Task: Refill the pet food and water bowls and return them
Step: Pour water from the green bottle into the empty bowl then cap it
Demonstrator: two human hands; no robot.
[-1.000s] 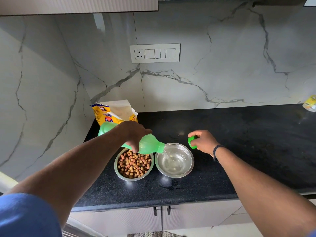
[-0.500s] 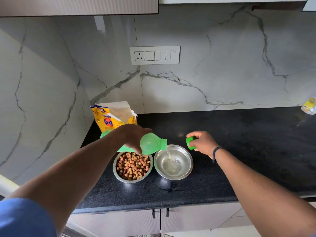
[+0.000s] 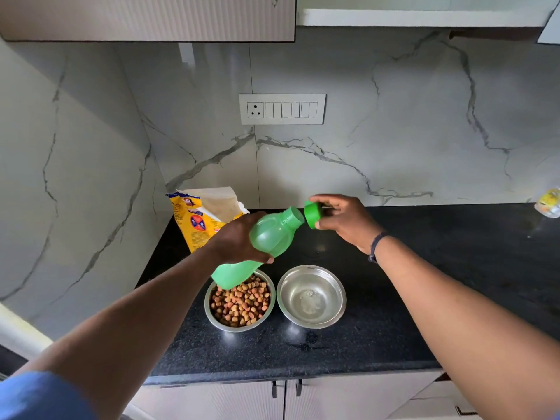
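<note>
Two steel bowls stand side by side on the black counter (image 3: 424, 298). The left bowl (image 3: 240, 301) is full of brown kibble. The right bowl (image 3: 311, 296) holds a little clear water. My left hand (image 3: 239, 241) grips a green plastic bottle (image 3: 266, 237) around its middle, raised above the bowls and tilted with its open mouth up and to the right. My right hand (image 3: 342, 219) holds the green cap (image 3: 312, 214) right beside the bottle's mouth, a small gap between them.
An open yellow pet food bag (image 3: 200, 218) leans in the back left corner against the marble wall. A small yellowish object (image 3: 548, 203) lies at the far right of the counter. Cabinet doors with handles (image 3: 285, 388) sit below the counter's front edge.
The bottle has stopped pouring and swung up from over the water bowl, mouth now raised. My right hand has lifted the cap from the counter up to the bottle's mouth.
</note>
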